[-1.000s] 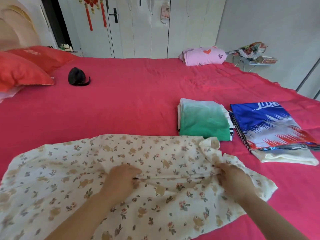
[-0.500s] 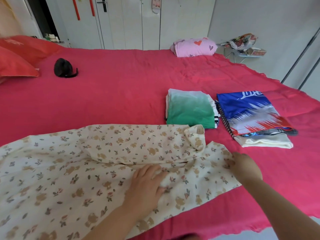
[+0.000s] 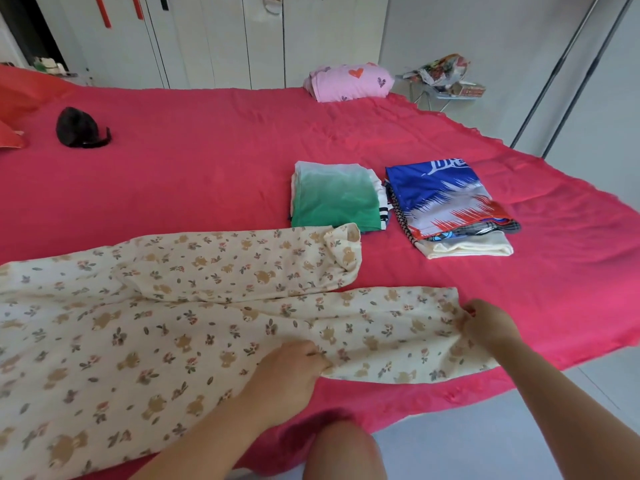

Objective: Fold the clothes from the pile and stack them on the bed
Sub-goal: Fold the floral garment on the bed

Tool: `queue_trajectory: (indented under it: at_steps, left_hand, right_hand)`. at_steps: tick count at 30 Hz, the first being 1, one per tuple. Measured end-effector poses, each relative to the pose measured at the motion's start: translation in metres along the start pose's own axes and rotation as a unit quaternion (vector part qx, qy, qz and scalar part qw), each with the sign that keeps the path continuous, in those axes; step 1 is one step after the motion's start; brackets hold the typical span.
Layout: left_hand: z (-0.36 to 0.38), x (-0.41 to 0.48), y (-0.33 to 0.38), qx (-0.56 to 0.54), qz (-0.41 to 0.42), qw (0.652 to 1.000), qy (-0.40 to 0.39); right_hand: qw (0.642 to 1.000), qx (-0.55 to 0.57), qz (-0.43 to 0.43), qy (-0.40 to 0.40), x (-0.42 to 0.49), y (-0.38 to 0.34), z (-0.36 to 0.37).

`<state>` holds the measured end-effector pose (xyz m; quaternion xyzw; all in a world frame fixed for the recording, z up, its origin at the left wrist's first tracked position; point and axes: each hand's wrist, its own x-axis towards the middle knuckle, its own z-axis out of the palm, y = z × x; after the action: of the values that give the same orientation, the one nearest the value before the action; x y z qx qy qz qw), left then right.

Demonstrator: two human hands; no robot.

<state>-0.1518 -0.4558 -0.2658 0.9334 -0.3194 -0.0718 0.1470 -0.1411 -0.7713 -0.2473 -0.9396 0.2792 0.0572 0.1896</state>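
A cream cotton garment printed with small brown bears and flowers (image 3: 194,306) lies spread flat across the lower left and centre of the frame, on the near edge of the bed with a bright red cover (image 3: 207,168). The left hand (image 3: 294,370), at lower centre, has its fingers curled and pinches a fold of the fabric near its lower hem. The right hand (image 3: 488,327), at lower right, is closed around the garment's right end, bunching it. Just above, right of centre, sit a folded green-to-white shirt stack (image 3: 334,199) and beside it a folded blue, white and red stack (image 3: 446,202). A folded pink cloth with hearts (image 3: 349,81) lies at upper centre.
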Motion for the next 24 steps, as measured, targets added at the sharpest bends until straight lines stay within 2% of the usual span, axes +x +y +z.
queue_trajectory:
  at_steps: [3, 4, 5, 7, 10, 12, 17, 20, 22, 24]
  left_hand:
    - [-0.005, 0.0, 0.004, -0.02, 0.03, 0.993, -0.109]
    - [-0.007, 0.001, 0.004, -0.037, 0.022, 0.991, -0.123]
    - [-0.009, 0.004, 0.004, -0.065, -0.001, 0.992, -0.111]
    - [-0.015, 0.014, 0.003, -0.111, -0.035, 0.993, -0.031]
    - [-0.019, 0.035, -0.001, -0.077, -0.053, 0.993, 0.071]
    - [-0.019, 0.049, -0.008, -0.049, -0.074, 0.991, 0.099]
    - [-0.012, 0.069, -0.025, 0.069, -0.122, 0.987, 0.074]
    - [-0.011, 0.072, -0.027, 0.078, -0.139, 0.985, 0.063]
    - [-0.011, 0.077, -0.028, 0.07, -0.139, 0.986, 0.065]
    - [-0.013, 0.083, -0.029, 0.039, -0.148, 0.984, 0.087]
  right_hand:
    - [1.0, 0.028, 0.011, 0.003, 0.001, 0.011, -0.001]
    - [0.999, 0.035, 0.005, 0.005, 0.001, 0.013, 0.0]
    - [0.999, 0.045, -0.003, 0.009, 0.002, 0.014, 0.001]
    - [0.997, 0.07, -0.028, 0.023, 0.004, 0.012, 0.003]
    - [0.992, 0.069, -0.07, 0.078, 0.01, 0.007, 0.01]
    - [0.989, 0.045, -0.092, 0.109, 0.013, 0.003, 0.014]
    - [0.981, -0.077, -0.163, 0.069, 0.019, -0.004, 0.019]
    - [0.97, -0.13, -0.189, 0.077, 0.026, -0.001, 0.02]
    - [0.968, -0.112, -0.2, 0.102, 0.033, 0.001, 0.017]
    - [0.973, -0.045, -0.187, 0.124, 0.041, 0.001, 0.008]
